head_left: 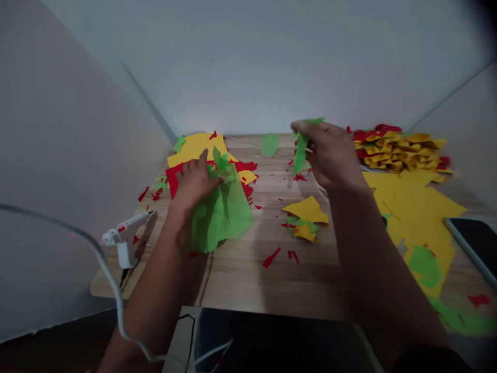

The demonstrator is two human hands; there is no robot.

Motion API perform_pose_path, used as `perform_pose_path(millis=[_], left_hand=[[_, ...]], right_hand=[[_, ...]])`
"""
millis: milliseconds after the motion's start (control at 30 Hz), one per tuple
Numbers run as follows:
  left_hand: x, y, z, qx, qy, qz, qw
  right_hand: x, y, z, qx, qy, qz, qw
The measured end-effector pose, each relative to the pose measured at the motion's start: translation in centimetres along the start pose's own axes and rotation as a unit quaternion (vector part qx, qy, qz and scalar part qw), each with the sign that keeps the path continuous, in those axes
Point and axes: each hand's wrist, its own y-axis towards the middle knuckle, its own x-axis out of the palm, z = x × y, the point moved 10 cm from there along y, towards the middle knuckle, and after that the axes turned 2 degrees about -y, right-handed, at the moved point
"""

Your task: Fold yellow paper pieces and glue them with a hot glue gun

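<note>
My left hand point(196, 181) rests with spread fingers at the upper part of a large green paper sheet point(227, 223). Beside its thumb, torn green bits point(222, 160) stand up from the sheet; whether the thumb touches them I cannot tell. Red paper point(173, 178) shows from under the sheet. Above the table's far middle, my right hand point(330, 150) pinches a green paper strip point(300, 153) between thumb and fingers. The strip hangs down, with one end sticking out over the fingers.
A white glue gun point(126, 233) stands at the left edge, near a pale cable point(112, 274). Yellow paper point(411, 202) and a phone point(476, 241) lie right. Behind them sits a pile of yellow and red paper pieces point(399, 153). Yellow scraps point(308, 210) lie mid-table.
</note>
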Motion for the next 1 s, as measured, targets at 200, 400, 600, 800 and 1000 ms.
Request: perform_pose_path(millis=[200,400,600,800,1000], left_hand=[[-0.4,-2.6,8.7,0.046,-0.325,-0.059,0.943],[7.4,-8.8,15.4,-0.042,-0.563,-0.253,0.786],[9.6,-10.9,14.4,-0.087,-0.598,-0.281,0.746],[9.9,-12.4,14.0,-0.114,-0.591,-0.252,0.758],[8.3,-12.8,12.0,-0.107,-0.554,-0.179,0.806]], right_hand=[[0.8,-4.8,1.7,0.021,-0.149,-0.060,0.987],[-1.8,-9.3,3.7,0.076,-0.136,-0.056,0.986],[-4.0,-13.2,7.1,0.207,-0.054,-0.065,0.975],[-3.9,-15.8,8.6,0.240,-0.049,-0.043,0.969],[-2.9,-18.7,9.9,0.277,-0.026,-0.051,0.959]])
